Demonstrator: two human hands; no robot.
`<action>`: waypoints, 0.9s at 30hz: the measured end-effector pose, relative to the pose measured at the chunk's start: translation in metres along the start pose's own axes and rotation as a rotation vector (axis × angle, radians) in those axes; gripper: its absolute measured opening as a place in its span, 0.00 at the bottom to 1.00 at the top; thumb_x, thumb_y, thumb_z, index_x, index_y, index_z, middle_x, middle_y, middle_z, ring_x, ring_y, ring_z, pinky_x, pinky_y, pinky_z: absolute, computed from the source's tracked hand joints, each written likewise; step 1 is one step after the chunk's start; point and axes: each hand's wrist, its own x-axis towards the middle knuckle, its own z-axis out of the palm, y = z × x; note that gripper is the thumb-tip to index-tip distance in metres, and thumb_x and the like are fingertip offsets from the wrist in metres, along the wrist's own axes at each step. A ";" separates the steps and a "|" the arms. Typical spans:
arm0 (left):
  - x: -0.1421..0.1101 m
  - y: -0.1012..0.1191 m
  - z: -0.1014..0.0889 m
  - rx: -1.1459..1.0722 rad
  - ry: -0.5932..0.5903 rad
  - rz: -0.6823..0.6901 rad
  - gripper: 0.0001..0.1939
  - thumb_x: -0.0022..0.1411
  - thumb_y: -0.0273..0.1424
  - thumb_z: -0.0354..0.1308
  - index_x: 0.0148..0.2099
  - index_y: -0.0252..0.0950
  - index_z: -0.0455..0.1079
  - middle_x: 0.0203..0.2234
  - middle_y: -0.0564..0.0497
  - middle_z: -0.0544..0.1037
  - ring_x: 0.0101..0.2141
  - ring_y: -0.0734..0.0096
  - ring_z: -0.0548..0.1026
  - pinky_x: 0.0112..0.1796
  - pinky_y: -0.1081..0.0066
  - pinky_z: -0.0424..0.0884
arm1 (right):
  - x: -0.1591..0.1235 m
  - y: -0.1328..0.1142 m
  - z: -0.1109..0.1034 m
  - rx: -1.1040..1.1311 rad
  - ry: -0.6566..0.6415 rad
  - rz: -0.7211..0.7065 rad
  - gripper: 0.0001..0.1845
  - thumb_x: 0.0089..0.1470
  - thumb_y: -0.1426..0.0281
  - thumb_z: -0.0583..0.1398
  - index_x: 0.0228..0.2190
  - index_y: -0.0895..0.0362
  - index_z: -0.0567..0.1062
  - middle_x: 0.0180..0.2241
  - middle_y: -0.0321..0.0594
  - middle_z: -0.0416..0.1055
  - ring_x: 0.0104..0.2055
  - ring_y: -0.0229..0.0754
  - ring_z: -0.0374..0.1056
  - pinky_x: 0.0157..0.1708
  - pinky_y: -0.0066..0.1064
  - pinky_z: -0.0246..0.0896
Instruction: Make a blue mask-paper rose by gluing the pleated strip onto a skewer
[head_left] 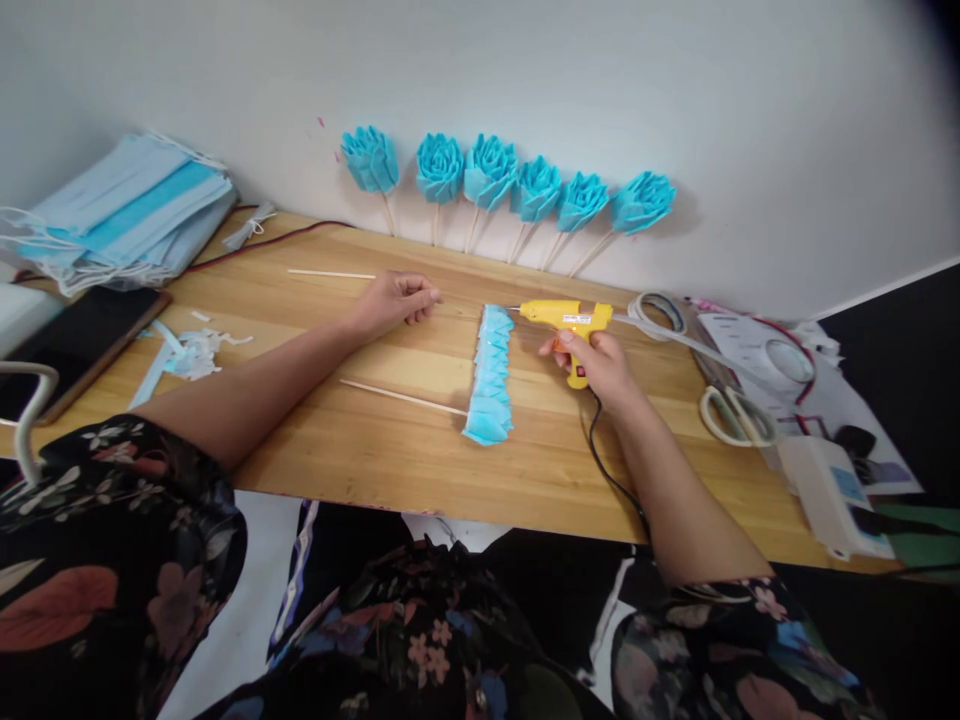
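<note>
My right hand (604,367) is closed round the handle of a yellow hot glue gun (568,318). The gun's nozzle points left at the top end of a strip of folded blue petals (491,375) lying flat on the wooden table (375,450). A thin wooden stick (401,397) lies with its tip at the strip's lower left. My left hand (394,299) rests on the table left of the strip, fingers curled loosely, with nothing visible in it.
Several finished blue paper roses (487,172) on sticks lean against the wall. A stack of blue face masks (124,210) and a phone (75,340) sit at the left, with blue scraps (191,352) nearby. Another stick (330,274), scissors (735,415), tape (658,312) and papers (757,350) lie around.
</note>
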 end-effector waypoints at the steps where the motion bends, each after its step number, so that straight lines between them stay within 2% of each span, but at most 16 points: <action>1: 0.000 0.000 0.000 0.003 0.001 0.000 0.14 0.63 0.36 0.64 0.29 0.33 0.72 0.21 0.54 0.73 0.22 0.79 0.68 0.26 0.77 0.65 | 0.000 0.000 0.000 0.006 -0.004 -0.001 0.26 0.55 0.47 0.62 0.28 0.58 0.80 0.22 0.38 0.68 0.24 0.34 0.58 0.22 0.28 0.50; 6: 0.001 -0.002 0.000 0.015 0.007 -0.004 0.15 0.60 0.40 0.67 0.30 0.33 0.72 0.21 0.53 0.74 0.23 0.78 0.69 0.26 0.77 0.66 | 0.001 -0.001 0.002 0.004 -0.018 -0.001 0.25 0.54 0.46 0.62 0.27 0.57 0.79 0.23 0.38 0.68 0.24 0.34 0.57 0.22 0.29 0.51; 11: 0.002 -0.005 0.000 0.018 0.018 -0.018 0.14 0.58 0.39 0.68 0.31 0.33 0.73 0.21 0.53 0.75 0.23 0.78 0.70 0.26 0.78 0.66 | 0.000 -0.001 0.002 0.018 -0.013 0.001 0.26 0.54 0.46 0.62 0.28 0.57 0.79 0.24 0.39 0.69 0.24 0.35 0.57 0.23 0.29 0.51; 18: 0.002 -0.006 0.001 0.016 0.018 -0.014 0.13 0.57 0.38 0.67 0.32 0.33 0.73 0.20 0.54 0.74 0.23 0.78 0.69 0.25 0.78 0.65 | 0.000 0.000 0.002 -0.007 -0.030 -0.003 0.27 0.55 0.44 0.61 0.31 0.55 0.81 0.27 0.41 0.74 0.27 0.37 0.60 0.24 0.30 0.53; 23: 0.001 -0.004 0.000 0.033 0.010 -0.012 0.14 0.57 0.40 0.67 0.32 0.33 0.74 0.21 0.54 0.74 0.23 0.78 0.70 0.26 0.78 0.65 | -0.002 -0.007 0.003 0.032 -0.044 0.018 0.30 0.52 0.40 0.61 0.32 0.56 0.80 0.34 0.47 0.80 0.27 0.38 0.62 0.23 0.31 0.54; 27: 0.001 -0.005 -0.001 0.036 0.012 -0.017 0.14 0.57 0.40 0.68 0.32 0.34 0.74 0.22 0.53 0.75 0.23 0.77 0.70 0.26 0.77 0.65 | -0.003 -0.010 0.002 0.049 -0.054 0.014 0.32 0.51 0.39 0.60 0.32 0.56 0.80 0.29 0.46 0.79 0.25 0.39 0.63 0.23 0.32 0.55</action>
